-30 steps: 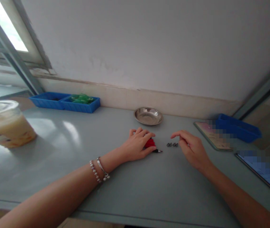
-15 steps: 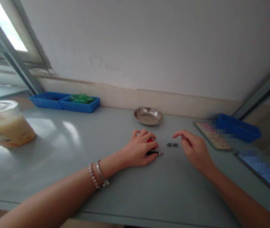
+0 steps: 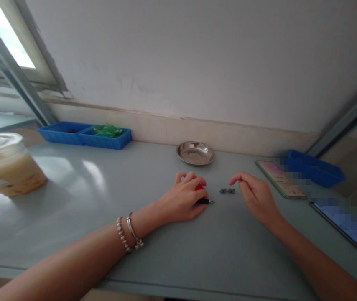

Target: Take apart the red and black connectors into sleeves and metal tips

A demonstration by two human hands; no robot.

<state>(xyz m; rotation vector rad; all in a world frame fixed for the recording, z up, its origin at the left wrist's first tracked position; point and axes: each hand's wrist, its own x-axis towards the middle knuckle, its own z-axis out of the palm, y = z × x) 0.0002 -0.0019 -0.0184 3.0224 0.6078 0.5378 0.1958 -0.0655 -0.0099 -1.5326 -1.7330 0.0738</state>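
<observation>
My left hand [image 3: 186, 198] lies on the grey table, its fingers curled over a red object [image 3: 199, 187] and a black pen-like tool [image 3: 202, 201] with a metal tip pointing right. Most of both things is hidden under the fingers. Several small dark pieces [image 3: 227, 191] rest in a short row on the table, between the two hands. Just right of them is my right hand [image 3: 255, 194], thumb and index finger close together with the fingertip bent; whether anything is between them is too small to tell. Behind the hands stands a shallow round metal dish [image 3: 195, 154].
A blue divided tray [image 3: 101, 140] with green material is at the back left, and a cup with a clear lid [image 3: 12, 167] at the far left. On the right are a phone [image 3: 280, 179], a blue tray [image 3: 329, 173] and a dark-edged screen [image 3: 348, 230].
The fingers of my left hand have shifted slightly over the red object and the tool, showing a bit more of both. My right hand is almost unchanged.
</observation>
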